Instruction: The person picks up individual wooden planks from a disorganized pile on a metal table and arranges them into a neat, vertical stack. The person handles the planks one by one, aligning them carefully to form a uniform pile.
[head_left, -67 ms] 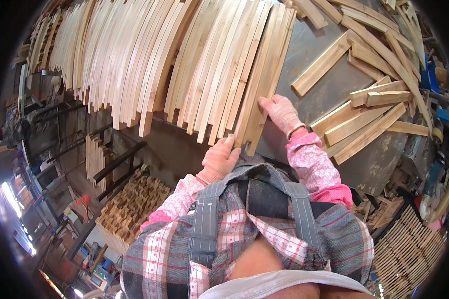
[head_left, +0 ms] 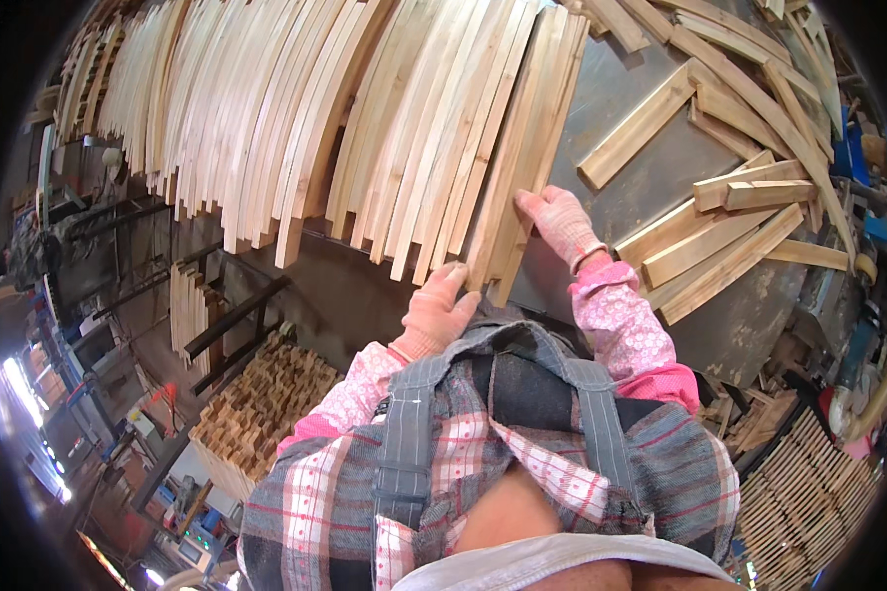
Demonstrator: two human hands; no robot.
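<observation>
Long pale wooden strips stand side by side in a row on the metal table, their near ends uneven. At the row's right end is a small group of strips. My right hand, in a pinkish glove, is closed against the right side of this group, its fingertips on the outermost strip; some fingers are hidden. My left hand, gloved too, is at the near ends of the strips, fingers stretched out and thumb apart. Its fingertips touch or nearly touch the ends.
Loose wooden pieces lie jumbled on the metal tabletop to the right. Below left stands a stack of short blocks beside dark metal bars. A slatted wood stack is at lower right.
Both hands stay almost where they were at the strips. The whole view has shifted very slightly; no strip has clearly moved.
</observation>
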